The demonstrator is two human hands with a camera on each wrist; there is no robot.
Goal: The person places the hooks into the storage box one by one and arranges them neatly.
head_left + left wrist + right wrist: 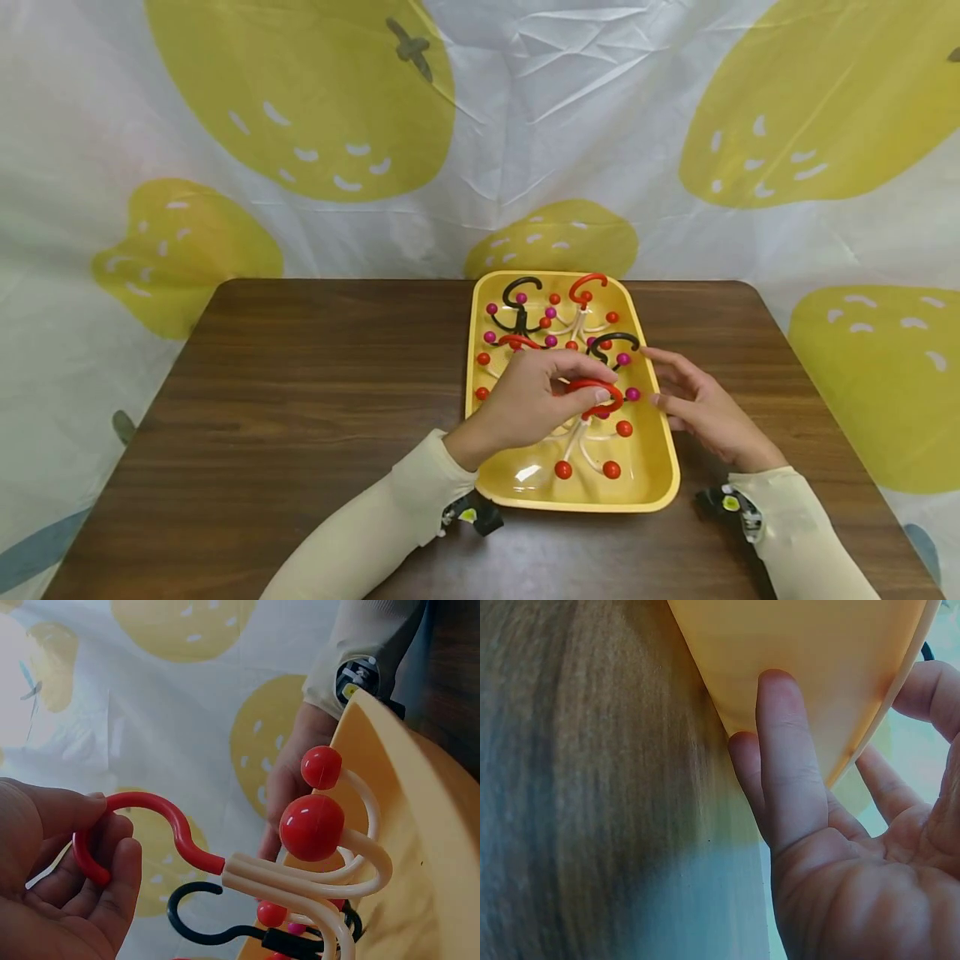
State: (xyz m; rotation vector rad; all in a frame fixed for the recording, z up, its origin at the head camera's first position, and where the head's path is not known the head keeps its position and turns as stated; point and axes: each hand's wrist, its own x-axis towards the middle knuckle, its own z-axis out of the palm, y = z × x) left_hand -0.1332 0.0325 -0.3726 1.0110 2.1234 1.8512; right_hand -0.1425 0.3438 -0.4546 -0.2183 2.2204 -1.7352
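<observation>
My left hand [525, 398] pinches the curved red hook [180, 832] of a ball-tipped hanger between thumb and fingers. That hanger has several cream prongs [300, 881] ending in red balls [311, 827], and it hangs over the near half of a yellow tray [525, 492]. Whether its balls touch the tray floor I cannot tell. At the tray's right side is my right hand [705, 408], its fingers [789, 765] spread along the outer wall and the thumb by the rim. Nothing is gripped in it.
More hangers lie in the tray: black-hooked ones [522, 321] with magenta balls, and red-hooked ones [588, 287] with cream prongs. The tray stands on a dark wooden table [322, 375]. Behind the table hangs a white curtain [495, 108] with yellow fruit prints.
</observation>
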